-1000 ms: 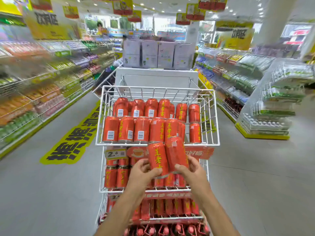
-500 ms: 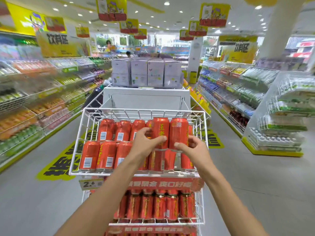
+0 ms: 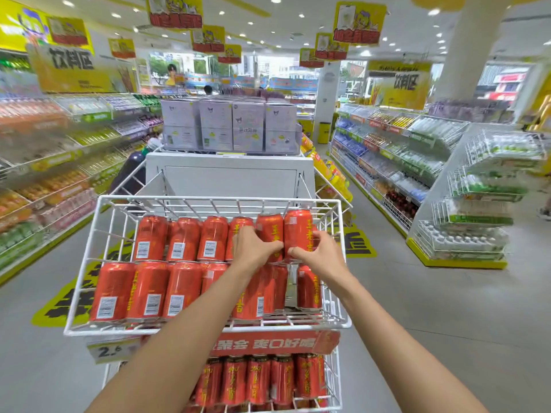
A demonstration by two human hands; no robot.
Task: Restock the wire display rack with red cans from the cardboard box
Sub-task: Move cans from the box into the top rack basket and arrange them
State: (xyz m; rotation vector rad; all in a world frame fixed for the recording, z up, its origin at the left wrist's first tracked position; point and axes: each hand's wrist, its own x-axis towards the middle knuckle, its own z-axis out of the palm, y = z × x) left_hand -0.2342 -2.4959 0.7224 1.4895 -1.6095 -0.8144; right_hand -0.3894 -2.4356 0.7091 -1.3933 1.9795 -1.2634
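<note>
Two red cans are being seated at the right end of the back row (image 3: pixel 183 238) in the top basket (image 3: pixel 190 199) of the wire display rack (image 3: pixel 89 331). The inner can (image 3: pixel 269 229) is gripped by the left hand (image 3: pixel 253 253), whose fingers are curled round its front. The outer can (image 3: pixel 298 226), just beside the basket's right wall, is held the same way by the right hand (image 3: pixel 317 259). The two cans touch side by side and stand upright. Their tops sit slightly above the rest of the row, and it cannot be told whether their bases are fully down.

The cans are best lowered straight. Each base should be felt to settle flat on the wire floor before either grip is loosened. The yellow lettering is better kept facing forward, since several neighbours show barcodes instead. The front row (image 3: pixel 149 290) lies directly under both forearms, so the hands should be lifted up and back, not dragged, to avoid toppling it. The cardboard box is not in view.
</note>
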